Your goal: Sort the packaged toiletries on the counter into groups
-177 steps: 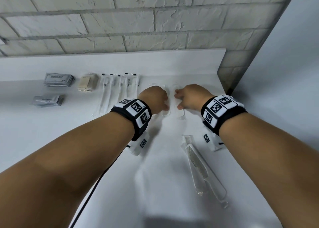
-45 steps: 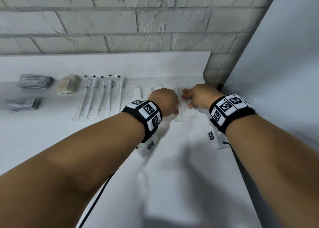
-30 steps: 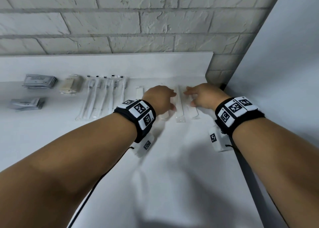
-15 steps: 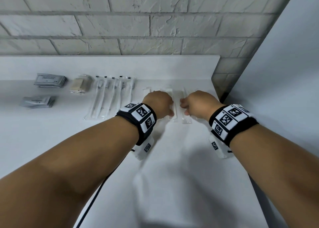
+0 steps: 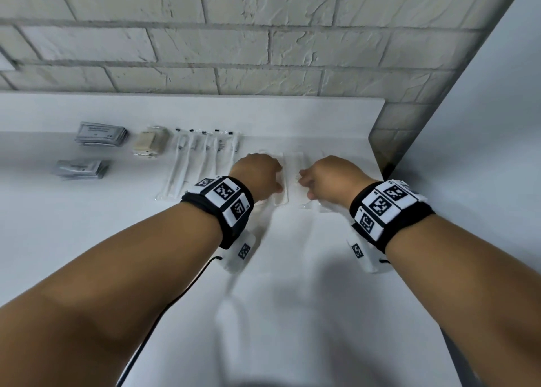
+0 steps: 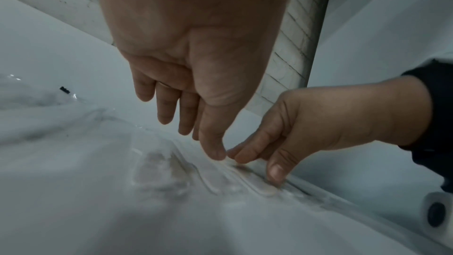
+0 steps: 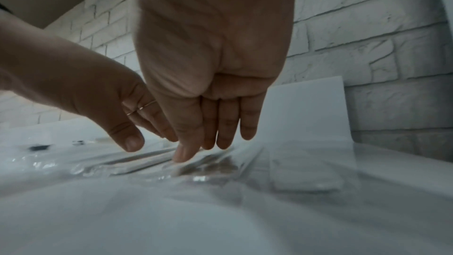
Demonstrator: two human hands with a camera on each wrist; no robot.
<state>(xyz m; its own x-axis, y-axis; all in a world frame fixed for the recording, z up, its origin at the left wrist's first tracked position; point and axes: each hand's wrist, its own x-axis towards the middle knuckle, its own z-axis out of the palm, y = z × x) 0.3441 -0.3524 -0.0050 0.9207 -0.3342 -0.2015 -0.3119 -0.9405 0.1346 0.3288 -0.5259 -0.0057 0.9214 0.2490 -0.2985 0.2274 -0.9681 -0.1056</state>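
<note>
Several clear comb packets [image 5: 294,175] lie side by side on the white counter [image 5: 292,269] near the back wall. My left hand [image 5: 259,178] and right hand [image 5: 328,178] hover over them, almost meeting. In the left wrist view, the left hand [image 6: 196,137] has straight fingers, and its thumb tip touches a comb packet [image 6: 245,181]. The right hand [image 7: 203,148] also points straight fingers down, with its thumb tip resting on the film [image 7: 220,166]. Neither hand grips anything. Parts of the packets are hidden under the hands.
Left of the combs lie a row of toothbrush packets [image 5: 202,158], a beige soap packet [image 5: 150,145] and two stacks of grey sachets [image 5: 101,134] [image 5: 80,168]. A brick wall [image 5: 263,49] runs behind. The counter ends at a white side wall [image 5: 483,152] on the right.
The two comb packets that lay at the front right 5.9 s ago are gone from there. In the last second both hands drew slightly toward me and closer together over the comb row.
</note>
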